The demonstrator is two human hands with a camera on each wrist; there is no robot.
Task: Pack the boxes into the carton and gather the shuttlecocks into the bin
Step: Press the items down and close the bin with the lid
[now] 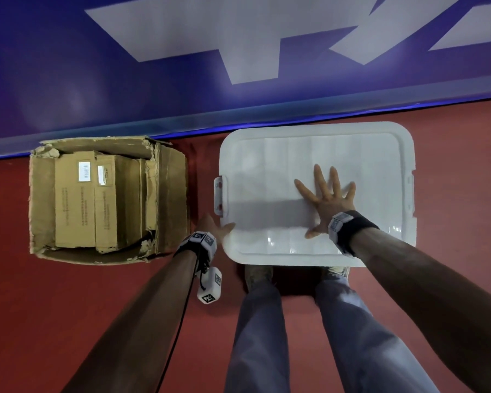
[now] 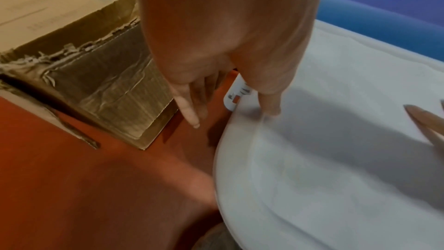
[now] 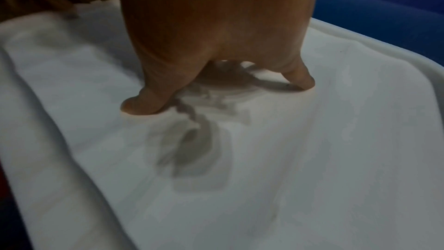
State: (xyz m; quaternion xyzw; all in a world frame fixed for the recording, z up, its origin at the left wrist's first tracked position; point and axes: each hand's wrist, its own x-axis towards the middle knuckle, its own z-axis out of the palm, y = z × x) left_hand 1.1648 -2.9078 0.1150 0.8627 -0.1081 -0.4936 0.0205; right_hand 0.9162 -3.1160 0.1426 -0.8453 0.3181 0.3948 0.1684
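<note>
Bin: we see a white rectangular plastic bin [image 1: 318, 259] on the red floor [image 1: 68, 307], to the right of the carton, covered by its white plastic lid with a raised rim [image 1: 267, 154]; a white side latch [image 1: 220, 195] shows on its left end.
Right hand: the right hand [image 1: 328, 199] lies palm down on the lid, fingers straight and spread wide (the right wrist view shows fingertips [image 3: 139, 105] pressing the surface). It grips nothing.
Left hand: the left hand [image 1: 214, 226] sits at the near left corner of the lid; in the left wrist view one finger touches the lid edge, the others point down beside it, loosely extended. We see nothing gripped.
Carton: a worn brown cardboard carton with torn flaps [image 1: 170, 194] stands open on the floor, left of the bin, close to it but apart.
Boxes: long brown cardboard boxes with white barcode labels [image 1: 74, 199] lie side by side inside the carton.
Shuttlecocks: we cannot tell where they are (the lid hides the bin's inside).
Background: a blue wall with large white shapes [image 1: 238, 52] runs behind both containers.
</note>
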